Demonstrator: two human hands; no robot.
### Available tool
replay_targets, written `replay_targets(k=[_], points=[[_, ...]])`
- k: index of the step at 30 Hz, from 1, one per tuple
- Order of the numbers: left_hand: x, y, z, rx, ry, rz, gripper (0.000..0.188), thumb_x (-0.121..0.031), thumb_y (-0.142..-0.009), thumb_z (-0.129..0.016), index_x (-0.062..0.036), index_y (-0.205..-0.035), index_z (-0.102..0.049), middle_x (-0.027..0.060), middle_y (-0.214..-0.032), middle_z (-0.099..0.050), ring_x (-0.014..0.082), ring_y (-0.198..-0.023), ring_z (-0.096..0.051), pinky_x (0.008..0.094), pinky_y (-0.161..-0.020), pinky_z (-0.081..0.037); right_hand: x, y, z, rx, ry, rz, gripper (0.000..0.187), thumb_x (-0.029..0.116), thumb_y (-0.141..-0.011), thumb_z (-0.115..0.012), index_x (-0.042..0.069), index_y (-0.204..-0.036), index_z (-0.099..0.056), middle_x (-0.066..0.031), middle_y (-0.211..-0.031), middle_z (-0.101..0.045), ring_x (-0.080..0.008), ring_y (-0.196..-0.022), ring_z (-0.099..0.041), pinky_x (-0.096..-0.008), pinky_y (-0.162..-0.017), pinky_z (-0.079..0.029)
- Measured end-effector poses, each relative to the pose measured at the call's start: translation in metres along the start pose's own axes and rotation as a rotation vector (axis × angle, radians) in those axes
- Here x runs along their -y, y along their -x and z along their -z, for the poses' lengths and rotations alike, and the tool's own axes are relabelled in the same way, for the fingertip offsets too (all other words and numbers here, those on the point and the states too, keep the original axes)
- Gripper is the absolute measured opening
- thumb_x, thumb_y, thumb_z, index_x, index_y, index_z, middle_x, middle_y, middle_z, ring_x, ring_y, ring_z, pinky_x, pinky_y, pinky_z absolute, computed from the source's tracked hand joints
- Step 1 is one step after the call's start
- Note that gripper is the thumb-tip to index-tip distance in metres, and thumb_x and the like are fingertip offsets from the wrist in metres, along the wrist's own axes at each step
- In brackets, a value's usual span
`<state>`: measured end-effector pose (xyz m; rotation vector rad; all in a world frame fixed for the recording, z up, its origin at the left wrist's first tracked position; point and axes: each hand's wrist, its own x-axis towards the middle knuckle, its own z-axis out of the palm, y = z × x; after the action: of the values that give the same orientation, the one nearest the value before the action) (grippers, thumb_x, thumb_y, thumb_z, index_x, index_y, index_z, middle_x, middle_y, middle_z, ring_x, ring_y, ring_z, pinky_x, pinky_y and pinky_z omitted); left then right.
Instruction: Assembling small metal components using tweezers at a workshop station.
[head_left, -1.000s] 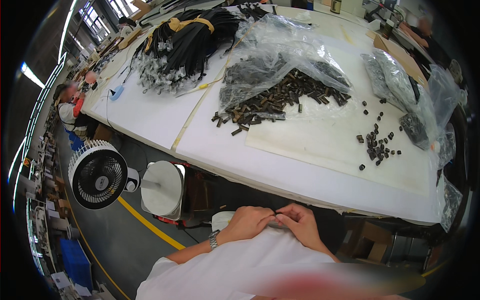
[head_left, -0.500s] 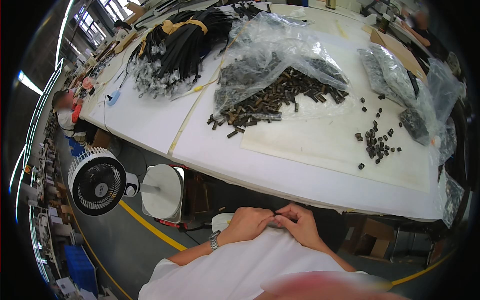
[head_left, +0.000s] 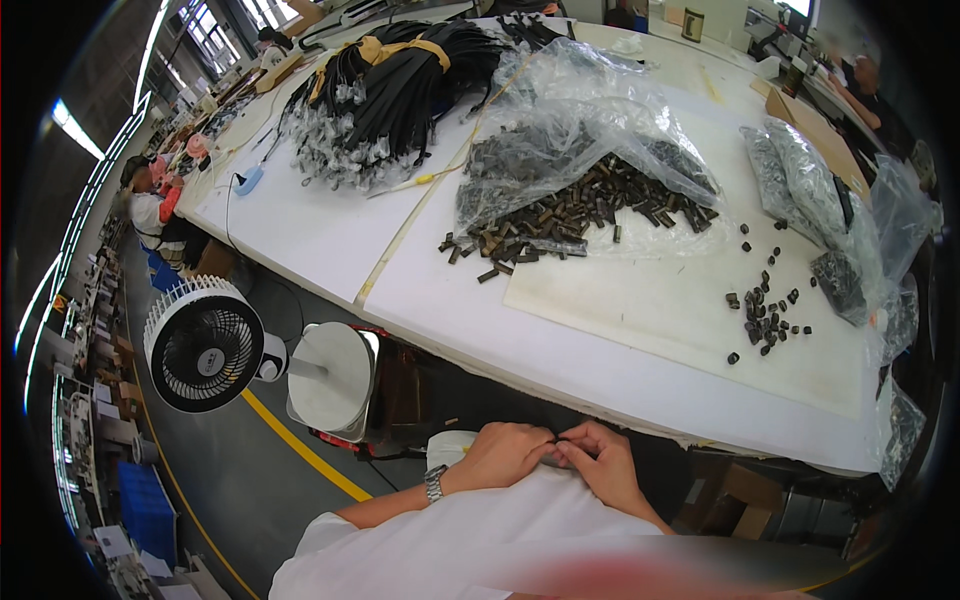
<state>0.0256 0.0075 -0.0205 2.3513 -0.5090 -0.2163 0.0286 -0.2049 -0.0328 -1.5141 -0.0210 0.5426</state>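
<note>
Close to my body, below the table's front edge, my left hand (head_left: pixel 500 456) and my right hand (head_left: pixel 606 466) meet at the fingertips. Both are closed in a pinch. Something small and dark shows between them, mostly covered by the fingers, and its kind cannot be made out. On the table beyond lies a heap of short dark brown tube-like pieces (head_left: pixel 560 212), spilling from a clear plastic bag (head_left: pixel 600 95). Farther right, several small dark pieces (head_left: pixel 768 322) are scattered on a pale sheet (head_left: pixel 640 305).
A bundle of black straps (head_left: pixel 410 85) with clear plastic ends lies at the table's far left. Filled plastic bags (head_left: pixel 800 185) rest at the right edge. Left of me stand a fan (head_left: pixel 207 355) and a round white stand (head_left: pixel 330 380). An open cardboard box (head_left: pixel 745 500) sits under the table.
The view has shifted, so the table and its contents appear slightly lower and farther right. My hands stay together, pinching, with the fingers slightly changed in position.
</note>
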Motion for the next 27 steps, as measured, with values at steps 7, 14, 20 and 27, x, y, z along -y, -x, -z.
replay_targets(k=[7,14,20,27], points=[[-0.0022,0.0000,0.0012,0.046,-0.035,0.020,0.013,-0.019,-0.096,-0.067,-0.0069,-0.095,-0.072,0.0141,-0.086,-0.074,0.0360,-0.080,-0.072,0.0460,-0.067,-0.055,0.0028,-0.0010,0.0002,0.001,0.147,0.053,0.011,0.000,-0.100,-0.069,-0.008,-0.107,-0.066,-0.0153,-0.093,-0.080,-0.0160,-0.082,-0.076,-0.0284,-0.075,-0.061],[-0.0028,-0.0005,-0.0024,0.042,-0.082,0.017,0.014,-0.018,-0.097,-0.065,-0.0059,-0.094,-0.071,0.0160,-0.084,-0.073,0.0378,-0.078,-0.071,0.0473,-0.067,-0.056,-0.0011,-0.0013,-0.0003,0.001,0.132,0.026,0.010,0.000,-0.100,-0.069,-0.007,-0.106,-0.067,-0.0142,-0.093,-0.080,-0.0156,-0.079,-0.076,-0.0282,-0.071,-0.059],[-0.0054,-0.0012,0.0000,0.069,-0.053,0.025,0.014,-0.018,-0.097,-0.064,-0.0053,-0.094,-0.071,0.0181,-0.078,-0.071,0.0405,-0.072,-0.070,0.0483,-0.064,-0.056,-0.0007,-0.0012,-0.0003,0.019,0.139,0.011,0.009,0.000,-0.100,-0.068,-0.007,-0.106,-0.067,-0.0138,-0.092,-0.080,-0.0157,-0.079,-0.076,-0.0280,-0.072,-0.059],[-0.0010,0.0011,0.0002,0.028,0.039,-0.013,0.011,-0.015,-0.094,-0.067,-0.0067,-0.088,-0.071,0.0164,-0.077,-0.071,0.0380,-0.069,-0.070,0.0459,-0.061,-0.054,0.0071,0.0002,0.0023,0.062,0.119,0.002,0.008,0.001,-0.101,-0.067,-0.006,-0.106,-0.067,-0.0136,-0.092,-0.079,-0.0152,-0.078,-0.074,-0.0277,-0.072,-0.057]])
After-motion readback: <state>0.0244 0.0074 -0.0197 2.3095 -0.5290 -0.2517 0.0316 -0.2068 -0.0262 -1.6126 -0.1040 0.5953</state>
